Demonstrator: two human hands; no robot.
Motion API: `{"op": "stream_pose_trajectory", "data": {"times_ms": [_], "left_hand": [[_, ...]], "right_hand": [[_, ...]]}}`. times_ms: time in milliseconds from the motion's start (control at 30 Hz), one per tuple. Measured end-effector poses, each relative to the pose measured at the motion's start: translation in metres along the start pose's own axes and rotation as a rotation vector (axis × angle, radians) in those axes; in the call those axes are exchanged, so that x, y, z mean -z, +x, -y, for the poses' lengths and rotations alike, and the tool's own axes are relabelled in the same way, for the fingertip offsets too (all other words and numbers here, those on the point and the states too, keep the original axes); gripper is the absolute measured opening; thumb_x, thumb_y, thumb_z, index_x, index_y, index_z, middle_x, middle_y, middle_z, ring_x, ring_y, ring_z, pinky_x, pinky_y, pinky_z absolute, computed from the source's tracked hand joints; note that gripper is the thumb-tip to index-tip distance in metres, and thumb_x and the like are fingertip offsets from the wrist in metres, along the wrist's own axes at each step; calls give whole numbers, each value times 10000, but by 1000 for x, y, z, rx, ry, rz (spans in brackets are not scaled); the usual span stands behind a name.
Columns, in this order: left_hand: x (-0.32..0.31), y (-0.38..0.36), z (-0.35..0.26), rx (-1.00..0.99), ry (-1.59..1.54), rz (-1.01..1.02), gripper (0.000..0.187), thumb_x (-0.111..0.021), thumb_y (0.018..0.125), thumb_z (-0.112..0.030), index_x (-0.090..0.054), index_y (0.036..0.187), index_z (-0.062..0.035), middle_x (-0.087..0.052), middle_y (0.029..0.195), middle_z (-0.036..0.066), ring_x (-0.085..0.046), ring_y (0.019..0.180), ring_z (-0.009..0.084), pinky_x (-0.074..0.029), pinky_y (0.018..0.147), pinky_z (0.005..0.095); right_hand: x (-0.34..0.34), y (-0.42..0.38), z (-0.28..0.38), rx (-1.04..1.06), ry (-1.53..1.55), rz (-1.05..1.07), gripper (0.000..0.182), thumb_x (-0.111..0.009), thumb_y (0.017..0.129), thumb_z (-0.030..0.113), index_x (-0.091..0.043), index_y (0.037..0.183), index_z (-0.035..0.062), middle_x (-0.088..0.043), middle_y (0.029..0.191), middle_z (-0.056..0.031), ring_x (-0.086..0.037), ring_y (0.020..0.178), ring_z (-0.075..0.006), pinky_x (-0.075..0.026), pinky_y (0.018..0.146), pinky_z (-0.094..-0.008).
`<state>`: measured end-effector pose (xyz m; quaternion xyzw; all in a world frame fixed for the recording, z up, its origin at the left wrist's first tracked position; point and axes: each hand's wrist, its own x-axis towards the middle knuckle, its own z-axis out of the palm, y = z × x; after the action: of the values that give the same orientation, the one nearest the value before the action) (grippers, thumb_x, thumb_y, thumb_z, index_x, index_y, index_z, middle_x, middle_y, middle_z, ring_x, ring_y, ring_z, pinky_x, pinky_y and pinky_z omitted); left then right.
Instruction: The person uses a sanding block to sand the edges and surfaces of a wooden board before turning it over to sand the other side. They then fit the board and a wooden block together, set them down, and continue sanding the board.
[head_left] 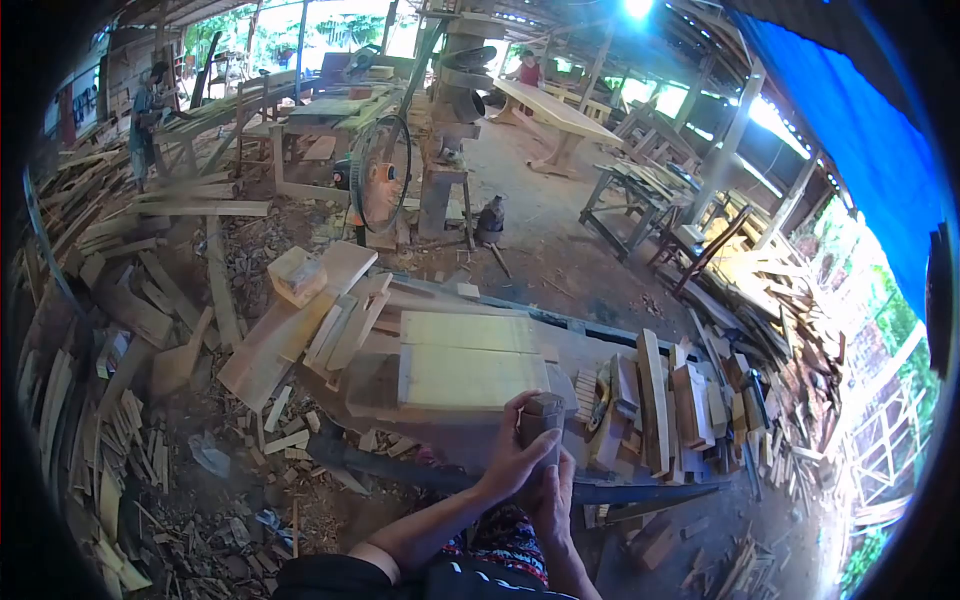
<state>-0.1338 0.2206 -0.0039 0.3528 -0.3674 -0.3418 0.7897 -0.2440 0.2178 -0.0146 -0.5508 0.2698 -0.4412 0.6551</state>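
Just in front of my body, both hands are wrapped around a dark brown, block-like piece (543,408) that stands roughly upright, its top end showing. My left hand (518,455) grips its upper left side, with the thumb laid across the front. Lower down, my right hand (552,498) closes around the bottom end, which the fingers hide. Right beyond the hands, a pale yellowish wooden panel (470,365) made of joined boards lies flat on the workbench (375,432). The top of the held piece overlaps the panel's near right corner in this view.
Wooden blocks and offcuts (655,400) crowd the bench's right end; planks and a squared block (297,276) lie at left. Scrap wood covers the floor. A large fan (385,175) stands beyond. Two people (146,125) are far back, near long tables (555,112).
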Motion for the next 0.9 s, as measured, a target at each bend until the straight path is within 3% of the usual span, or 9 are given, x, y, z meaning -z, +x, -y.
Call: {"op": "stream_pose_trajectory", "data": {"times_ms": [100,133,267,367,433,500,533,667,900], "left_hand": [[7,-1,-9,79,-59,-67,636,-615,940,-163,-245,1450,-76,-444,1295,141,-502,1126,191,-438,948,316],[9,0,-13,83,-61,-66,636,-615,940,-163,-245,1450,-76,-444,1295,141,-502,1126,191,-438,948,316],[18,-2,-31,35,-78,-121,690,-579,961,-119,-148,1500,-107,-448,1274,108,-511,1090,153,-460,919,292],[22,-5,-38,55,-36,-139,723,-606,945,-119,-145,1501,-100,-445,1281,114,-507,1105,156,-459,925,296],[26,-1,-46,76,-14,-151,735,-626,932,-123,-158,1497,-92,-453,1273,116,-511,1103,154,-460,924,296],[34,4,-57,251,-78,-73,733,-658,899,-106,-213,1481,-85,-500,1213,107,-531,1071,147,-466,912,303],[38,6,-49,290,-140,-83,682,-657,879,-93,-280,1447,-86,-544,1134,87,-558,1006,142,-480,884,312],[35,5,-43,283,-98,-69,628,-646,870,-86,-323,1408,-83,-561,1096,75,-576,967,142,-492,850,299],[21,14,-18,342,-262,72,541,-646,847,-94,-395,1326,-80,-578,1098,82,-625,903,170,-546,787,333]], "right_hand": [[0,6,-1,25,-241,106,706,-536,933,541,-347,1398,44,-578,1046,-46,-551,835,-114,-457,725,-240],[-10,6,6,65,-289,38,783,-594,877,590,-387,1387,33,-617,991,-75,-604,848,-149,-489,743,-274],[-26,9,8,221,-591,6,798,-621,868,533,-352,1412,13,-656,1000,-200,-675,894,-233,-523,737,-349],[-32,17,4,403,-802,14,758,-594,890,509,-353,1410,13,-654,1032,-208,-674,913,-280,-523,775,-390],[-34,15,5,358,-749,61,733,-554,918,504,-339,1416,12,-641,1080,-229,-654,971,-318,-509,824,-409],[-43,13,10,211,-522,138,707,-502,953,474,-275,1445,20,-587,1191,-258,-603,1079,-329,-468,909,-411],[-45,12,9,248,-538,165,696,-464,975,440,-196,1474,35,-506,1299,-266,-527,1182,-332,-416,981,-418],[-48,12,10,244,-373,169,712,-442,985,421,-124,1504,51,-449,1351,-256,-475,1235,-325,-386,1014,-425],[-8,18,13,267,-475,181,776,-469,968,455,-74,1527,87,-404,1381,-264,-491,1219,-355,-404,995,-443]]}}
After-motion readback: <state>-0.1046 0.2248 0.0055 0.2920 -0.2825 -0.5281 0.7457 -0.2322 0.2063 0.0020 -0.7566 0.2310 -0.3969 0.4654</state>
